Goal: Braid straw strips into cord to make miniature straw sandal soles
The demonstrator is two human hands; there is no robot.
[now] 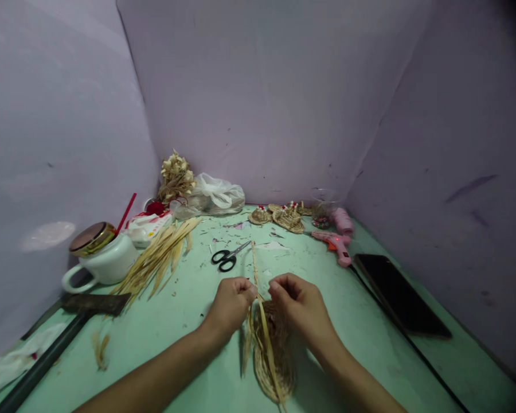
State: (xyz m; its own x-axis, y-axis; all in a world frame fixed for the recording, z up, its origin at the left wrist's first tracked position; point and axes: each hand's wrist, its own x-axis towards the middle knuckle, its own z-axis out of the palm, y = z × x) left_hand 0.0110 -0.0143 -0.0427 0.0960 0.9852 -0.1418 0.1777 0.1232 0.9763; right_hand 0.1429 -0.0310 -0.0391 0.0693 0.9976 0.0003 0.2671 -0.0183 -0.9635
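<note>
My left hand [232,304] is curled shut, pinching a thin braided straw strand [254,261] that runs away from me across the green table. My right hand [298,304] is also closed, its fingers pinching straw strips at the top of a flat woven straw piece [273,358] lying on the table between my wrists. Loose pale strips [264,327] trail over the woven piece toward me.
Black scissors [227,258] lie just beyond my hands. A bundle of straw strips [161,258], a white lidded mug [98,255] and a dark blade [90,304] are left. A pink glue gun [336,245], a dark phone [399,295] and finished woven pieces [284,217] are right and back.
</note>
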